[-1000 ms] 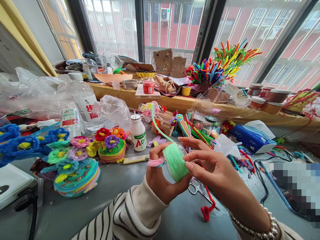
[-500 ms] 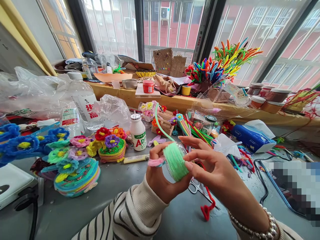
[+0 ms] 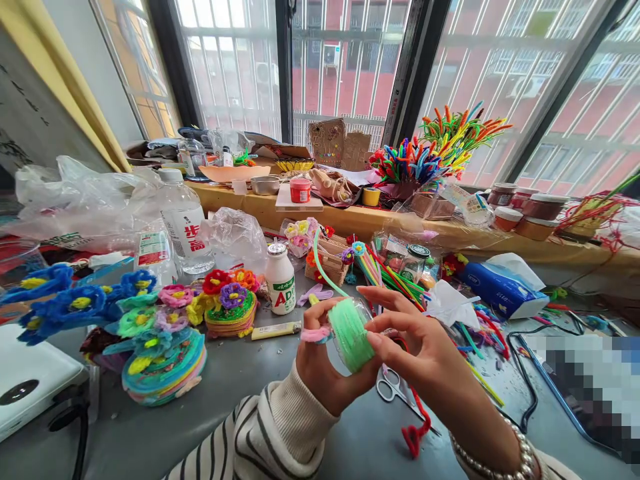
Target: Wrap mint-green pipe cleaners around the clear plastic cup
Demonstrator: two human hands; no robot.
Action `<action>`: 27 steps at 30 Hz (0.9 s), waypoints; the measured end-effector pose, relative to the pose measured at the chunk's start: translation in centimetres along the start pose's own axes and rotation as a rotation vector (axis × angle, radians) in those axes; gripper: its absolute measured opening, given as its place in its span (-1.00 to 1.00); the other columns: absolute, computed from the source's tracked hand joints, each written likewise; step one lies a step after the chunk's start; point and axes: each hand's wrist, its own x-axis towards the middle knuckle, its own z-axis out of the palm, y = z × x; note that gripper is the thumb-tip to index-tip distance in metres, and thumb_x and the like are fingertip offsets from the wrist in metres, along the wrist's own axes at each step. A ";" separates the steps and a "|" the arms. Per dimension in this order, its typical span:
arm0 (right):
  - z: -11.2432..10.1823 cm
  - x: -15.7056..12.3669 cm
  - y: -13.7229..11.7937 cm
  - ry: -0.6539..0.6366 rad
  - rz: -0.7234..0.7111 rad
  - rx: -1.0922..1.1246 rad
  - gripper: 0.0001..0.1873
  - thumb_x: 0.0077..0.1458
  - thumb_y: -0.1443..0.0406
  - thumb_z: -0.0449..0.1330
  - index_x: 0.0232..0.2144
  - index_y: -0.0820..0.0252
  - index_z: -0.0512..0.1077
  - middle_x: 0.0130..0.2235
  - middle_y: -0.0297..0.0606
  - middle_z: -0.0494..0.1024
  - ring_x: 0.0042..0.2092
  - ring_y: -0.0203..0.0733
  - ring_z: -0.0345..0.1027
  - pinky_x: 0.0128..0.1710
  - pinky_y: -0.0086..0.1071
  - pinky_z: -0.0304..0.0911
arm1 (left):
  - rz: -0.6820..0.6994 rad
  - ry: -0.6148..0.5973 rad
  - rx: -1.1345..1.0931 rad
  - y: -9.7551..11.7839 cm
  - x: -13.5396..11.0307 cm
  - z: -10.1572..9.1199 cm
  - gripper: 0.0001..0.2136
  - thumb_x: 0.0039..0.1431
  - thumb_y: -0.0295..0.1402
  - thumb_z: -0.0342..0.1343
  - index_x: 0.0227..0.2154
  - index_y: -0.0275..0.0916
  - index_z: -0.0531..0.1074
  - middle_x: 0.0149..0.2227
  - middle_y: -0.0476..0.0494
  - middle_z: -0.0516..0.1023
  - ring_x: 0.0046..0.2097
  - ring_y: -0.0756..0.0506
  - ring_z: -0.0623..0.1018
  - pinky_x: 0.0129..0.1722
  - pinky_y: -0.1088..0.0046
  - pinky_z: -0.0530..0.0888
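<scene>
My left hand (image 3: 323,377) is closed around a small clear plastic container wrapped in rows of light green pipe cleaner (image 3: 349,337). A loose green end (image 3: 323,267) of the pipe cleaner curves up and away behind the fingers. On a left finger sits a pink fuzzy ring (image 3: 316,335). With thumb and fingertips, my right hand (image 3: 425,343) grips the wrapped container from its right side. Below the hands, scissors (image 3: 393,387) lie on the table beside a red pipe cleaner (image 3: 417,413), partly hidden by the right hand.
To the left stand pipe-cleaner flowers on a coiled pastel base (image 3: 165,373) and a white drink bottle (image 3: 280,280). A marker-like stick (image 3: 276,331) lies before it. At right are a blue tissue pack (image 3: 500,283), a tablet-like device (image 3: 580,387) and a black cable (image 3: 533,397).
The view has tilted up slightly, so everything sits a little lower in it. Both hands keep their hold on the green-wrapped container with hardly any visible shift.
</scene>
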 end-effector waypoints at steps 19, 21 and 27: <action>0.2 0.0 0.0 0.028 -0.005 0.024 -0.92 -0.07 0.27 0.16 -0.54 0.13 0.42 0.07 -0.23 0.27 0.11 -0.06 0.09 0.06 -0.12 0.04 | -0.004 0.014 0.018 0.1 0.0 0.1 -0.56 -0.20 -0.28 0.14 -0.22 -0.19 0.13 -0.26 -0.12 0.28 -0.31 -0.12 0.48 -0.38 0.28 0.49; 0.0 0.0 0.1 0.014 0.000 0.039 -0.90 -0.06 0.25 0.16 -0.51 0.13 0.44 0.07 -0.22 0.26 0.12 -0.06 0.08 0.07 -0.13 0.03 | -0.004 0.018 0.026 0.0 -0.1 0.0 -0.53 -0.20 -0.24 0.15 -0.20 -0.20 0.13 -0.26 -0.12 0.28 -0.30 -0.12 0.48 -0.38 0.28 0.49; -0.1 0.0 0.2 0.009 0.014 0.034 -0.91 -0.08 0.26 0.17 -0.52 0.13 0.44 0.08 -0.23 0.25 0.12 -0.05 0.08 0.08 -0.13 0.02 | -0.004 0.004 0.020 0.1 0.0 -0.1 -0.52 -0.20 -0.26 0.15 -0.18 -0.21 0.12 -0.26 -0.12 0.28 -0.30 -0.12 0.48 -0.36 0.29 0.48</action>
